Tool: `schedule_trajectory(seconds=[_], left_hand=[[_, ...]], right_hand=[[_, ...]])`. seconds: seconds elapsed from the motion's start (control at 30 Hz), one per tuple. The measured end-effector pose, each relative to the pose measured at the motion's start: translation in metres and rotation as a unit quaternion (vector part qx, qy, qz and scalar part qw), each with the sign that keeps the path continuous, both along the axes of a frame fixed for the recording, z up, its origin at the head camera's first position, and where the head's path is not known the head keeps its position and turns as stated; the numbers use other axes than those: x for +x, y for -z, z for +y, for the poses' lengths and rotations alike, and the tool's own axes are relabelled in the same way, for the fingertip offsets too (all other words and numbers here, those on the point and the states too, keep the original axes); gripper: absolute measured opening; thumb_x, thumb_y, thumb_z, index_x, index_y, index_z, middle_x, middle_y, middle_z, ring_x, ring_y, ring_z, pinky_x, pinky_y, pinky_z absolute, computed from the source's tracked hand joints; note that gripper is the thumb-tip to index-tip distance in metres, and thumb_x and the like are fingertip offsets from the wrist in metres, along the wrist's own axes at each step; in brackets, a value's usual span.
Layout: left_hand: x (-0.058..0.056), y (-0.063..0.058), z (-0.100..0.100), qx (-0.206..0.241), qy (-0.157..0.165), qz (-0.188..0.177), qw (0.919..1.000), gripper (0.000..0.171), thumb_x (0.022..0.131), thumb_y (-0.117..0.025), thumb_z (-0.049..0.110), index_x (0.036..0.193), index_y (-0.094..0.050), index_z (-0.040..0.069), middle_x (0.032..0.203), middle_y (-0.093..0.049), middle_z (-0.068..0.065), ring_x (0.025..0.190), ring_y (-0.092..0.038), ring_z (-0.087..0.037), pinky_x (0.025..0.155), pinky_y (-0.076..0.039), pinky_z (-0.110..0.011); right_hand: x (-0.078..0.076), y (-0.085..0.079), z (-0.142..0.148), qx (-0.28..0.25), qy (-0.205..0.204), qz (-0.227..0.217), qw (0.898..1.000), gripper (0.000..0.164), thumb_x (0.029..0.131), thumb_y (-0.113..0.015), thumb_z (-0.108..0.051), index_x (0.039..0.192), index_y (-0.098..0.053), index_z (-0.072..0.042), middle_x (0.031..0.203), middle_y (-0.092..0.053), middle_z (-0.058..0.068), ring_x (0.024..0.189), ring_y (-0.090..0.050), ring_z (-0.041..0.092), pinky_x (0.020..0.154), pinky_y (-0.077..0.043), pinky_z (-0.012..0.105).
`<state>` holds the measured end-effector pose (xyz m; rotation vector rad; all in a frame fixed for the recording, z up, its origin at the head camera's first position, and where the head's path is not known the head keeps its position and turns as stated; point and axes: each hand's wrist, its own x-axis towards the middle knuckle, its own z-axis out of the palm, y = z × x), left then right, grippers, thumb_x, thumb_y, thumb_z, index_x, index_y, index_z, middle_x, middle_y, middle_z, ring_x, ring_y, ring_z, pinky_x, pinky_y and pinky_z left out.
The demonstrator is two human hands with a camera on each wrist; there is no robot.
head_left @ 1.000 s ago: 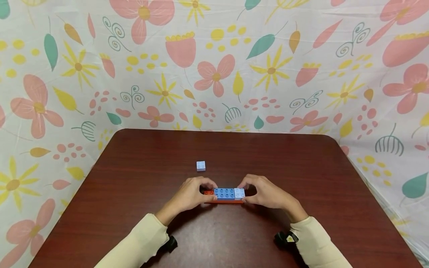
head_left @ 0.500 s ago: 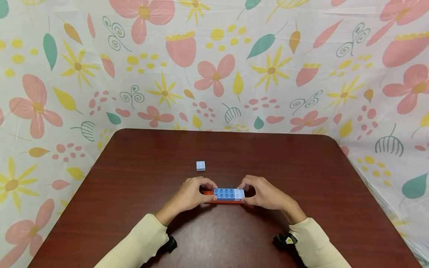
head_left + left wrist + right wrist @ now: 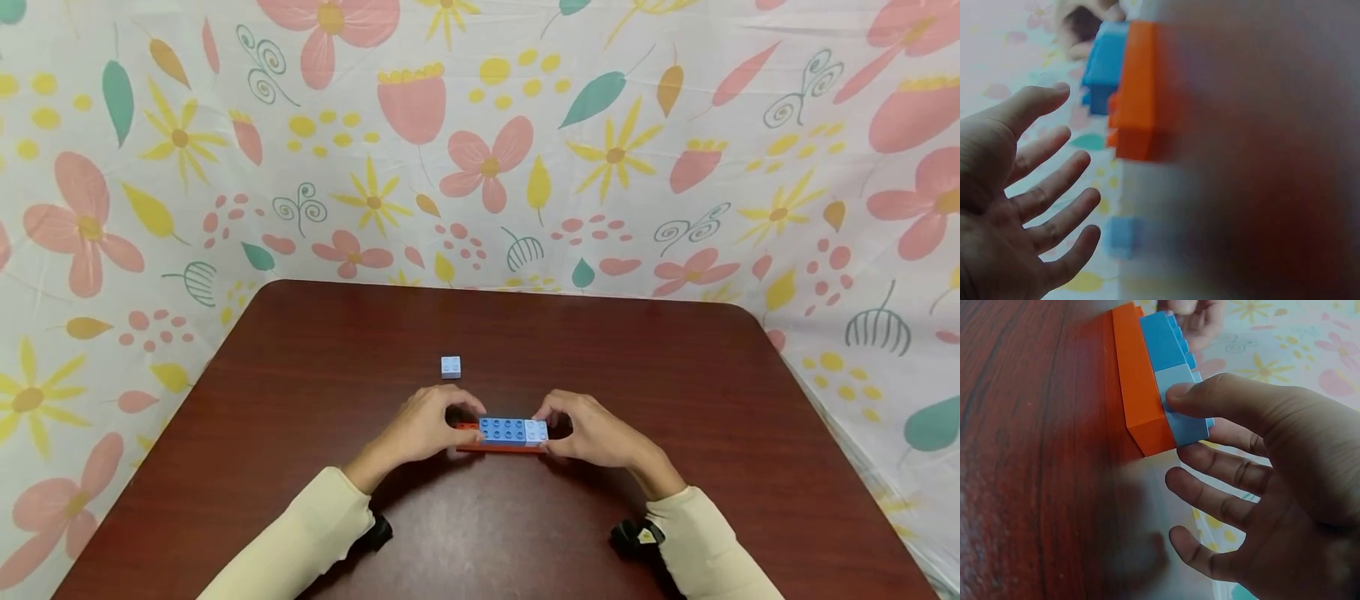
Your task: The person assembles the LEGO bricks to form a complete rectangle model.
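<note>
A long red toy brick [image 3: 501,449] lies on the table, its left studs bare. On top of it sit a blue brick [image 3: 502,430] and, at the right end, a small pale blue brick [image 3: 1188,419]. My right hand [image 3: 600,429] pinches the pale blue brick, thumb on the near side and index finger behind. At the left end hovers my left hand [image 3: 427,425]; in the left wrist view its thumb and fingers [image 3: 1063,203] are spread, apart from the bricks. Another small pale blue brick [image 3: 450,367] lies alone beyond the left hand.
The dark brown wooden table [image 3: 480,533] reaches back to a hanging cloth [image 3: 487,92] printed with flowers and leaves. The cloth also rises along the left and right sides. Dark wrist devices [image 3: 636,539] sit at both cuffs.
The left hand has let go of the blue brick and risen slightly. My right hand keeps its pinch. The whole head view has shifted a little.
</note>
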<state>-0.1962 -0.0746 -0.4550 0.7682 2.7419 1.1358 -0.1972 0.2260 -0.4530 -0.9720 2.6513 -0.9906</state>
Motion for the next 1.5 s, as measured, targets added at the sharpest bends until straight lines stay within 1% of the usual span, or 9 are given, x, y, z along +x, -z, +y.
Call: schedule_trajectory(seconds=[0.07, 0.2, 0.33, 0.57, 0.7, 0.8, 1.03, 1.2, 1.5], left_hand=[[-0.007, -0.005, -0.004, 0.002, -0.011, 0.005, 0.9999, 0.032, 0.083, -0.087, 0.035, 0.112, -0.077, 0.023, 0.113, -0.076, 0.007, 0.105, -0.071, -0.017, 0.098, -0.052, -0.046], [-0.025, -0.018, -0.015, 0.018, -0.057, 0.031, 0.9977, 0.032, 0.083, -0.087, 0.032, 0.112, -0.077, 0.025, 0.12, -0.074, 0.005, 0.121, -0.065, -0.024, 0.102, -0.05, -0.05], [-0.041, -0.023, -0.025, 0.034, -0.083, 0.03, 0.9955, 0.031, 0.084, -0.086, 0.031, 0.113, -0.076, 0.025, 0.121, -0.073, 0.003, 0.122, -0.064, -0.027, 0.101, -0.051, -0.051], [-0.056, -0.011, -0.033, 0.032, -0.103, -0.001, 0.9942, 0.037, 0.084, -0.086, 0.028, 0.117, -0.076, 0.017, 0.123, -0.072, -0.002, 0.119, -0.063, -0.03, 0.098, -0.05, -0.053], [-0.063, -0.006, -0.033, 0.022, -0.109, -0.011, 0.9938, 0.038, 0.084, -0.087, 0.029, 0.119, -0.075, 0.018, 0.126, -0.07, -0.005, 0.117, -0.062, -0.031, 0.095, -0.05, -0.053], [-0.067, -0.002, -0.032, 0.01, -0.112, -0.025, 0.9934, 0.038, 0.083, -0.087, 0.029, 0.118, -0.075, 0.02, 0.124, -0.07, -0.005, 0.113, -0.061, -0.028, 0.091, -0.051, -0.048], [-0.079, 0.009, -0.029, -0.005, -0.105, -0.045, 0.9935, 0.039, 0.083, -0.088, 0.027, 0.118, -0.074, 0.019, 0.118, -0.071, -0.004, 0.106, -0.063, -0.025, 0.088, -0.052, -0.042], [-0.082, 0.014, -0.028, -0.014, -0.103, -0.053, 0.9931, 0.04, 0.082, -0.089, 0.028, 0.118, -0.074, 0.019, 0.117, -0.072, -0.003, 0.105, -0.063, -0.024, 0.088, -0.05, -0.042], [-0.085, 0.014, -0.024, -0.006, -0.109, -0.047, 0.9929, 0.038, 0.081, -0.089, 0.028, 0.115, -0.075, 0.019, 0.113, -0.074, -0.004, 0.103, -0.063, -0.025, 0.09, -0.037, -0.052]], right_hand=[[-0.001, 0.002, -0.001, -0.001, 0.0, 0.004, 1.0, 0.027, 0.083, -0.084, -0.016, 0.104, -0.069, -0.022, 0.095, -0.065, -0.009, 0.086, -0.062, 0.016, 0.076, -0.054, 0.029], [-0.001, 0.006, -0.005, -0.003, -0.009, 0.003, 1.0, 0.027, 0.084, -0.084, -0.016, 0.105, -0.069, -0.022, 0.096, -0.065, -0.009, 0.087, -0.062, 0.015, 0.077, -0.054, 0.028], [0.0, 0.008, -0.009, -0.007, -0.016, -0.004, 1.0, 0.026, 0.085, -0.083, -0.015, 0.107, -0.069, -0.02, 0.098, -0.065, -0.006, 0.089, -0.062, 0.016, 0.078, -0.054, 0.03], [0.0, 0.007, -0.009, -0.007, -0.01, -0.013, 1.0, 0.026, 0.086, -0.083, -0.017, 0.107, -0.069, -0.02, 0.098, -0.065, -0.005, 0.09, -0.062, 0.018, 0.079, -0.055, 0.031], [0.001, 0.006, -0.006, -0.008, -0.007, -0.019, 1.0, 0.026, 0.086, -0.083, -0.017, 0.107, -0.069, -0.02, 0.098, -0.065, -0.005, 0.09, -0.062, 0.018, 0.078, -0.055, 0.032], [0.002, 0.006, -0.005, -0.007, -0.006, -0.024, 1.0, 0.026, 0.086, -0.083, -0.018, 0.108, -0.068, -0.02, 0.098, -0.064, -0.005, 0.09, -0.061, 0.018, 0.078, -0.054, 0.031], [0.003, 0.007, -0.002, 0.0, -0.005, -0.016, 1.0, 0.026, 0.086, -0.082, -0.017, 0.107, -0.068, -0.019, 0.099, -0.064, -0.005, 0.09, -0.061, 0.017, 0.078, -0.054, 0.03], [0.004, 0.005, -0.001, 0.003, -0.005, -0.011, 1.0, 0.027, 0.085, -0.082, -0.015, 0.107, -0.068, -0.02, 0.099, -0.064, -0.006, 0.09, -0.061, 0.017, 0.079, -0.054, 0.031], [0.003, 0.001, 0.003, 0.008, -0.001, -0.002, 1.0, 0.026, 0.086, -0.083, -0.018, 0.107, -0.068, -0.021, 0.098, -0.063, -0.008, 0.089, -0.061, 0.018, 0.078, -0.055, 0.033]])
